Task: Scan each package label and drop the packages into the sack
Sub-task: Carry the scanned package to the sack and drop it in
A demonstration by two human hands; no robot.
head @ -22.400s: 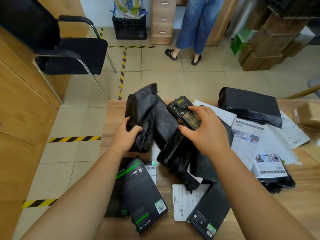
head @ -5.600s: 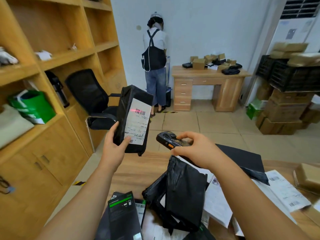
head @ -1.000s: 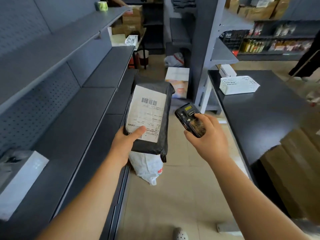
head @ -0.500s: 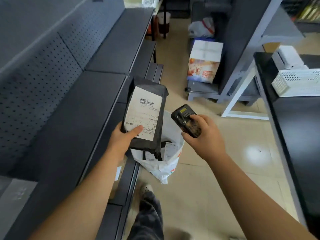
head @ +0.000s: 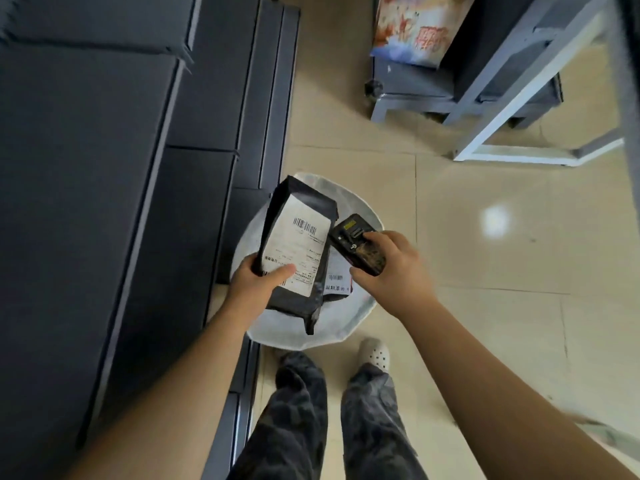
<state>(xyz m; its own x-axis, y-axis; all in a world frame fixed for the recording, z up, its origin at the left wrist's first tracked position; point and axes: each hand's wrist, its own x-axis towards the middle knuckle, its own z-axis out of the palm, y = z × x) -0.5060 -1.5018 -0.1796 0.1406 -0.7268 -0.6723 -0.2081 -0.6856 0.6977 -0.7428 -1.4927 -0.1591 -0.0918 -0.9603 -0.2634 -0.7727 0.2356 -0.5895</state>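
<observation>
Stockroom or shop back area: dark grey metal shelving (head: 104, 168) fills the left of the frame, a grey steel rack frame (head: 512, 98) stands upper right, and beige glossy floor tiles (head: 485, 271) lie between them.

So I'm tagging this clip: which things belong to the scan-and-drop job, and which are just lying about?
Job: black package in left hand; scanner in right hand; white sack; labelled package inside.
Lying about: dark shelving; printed box; grey rack.
</observation>
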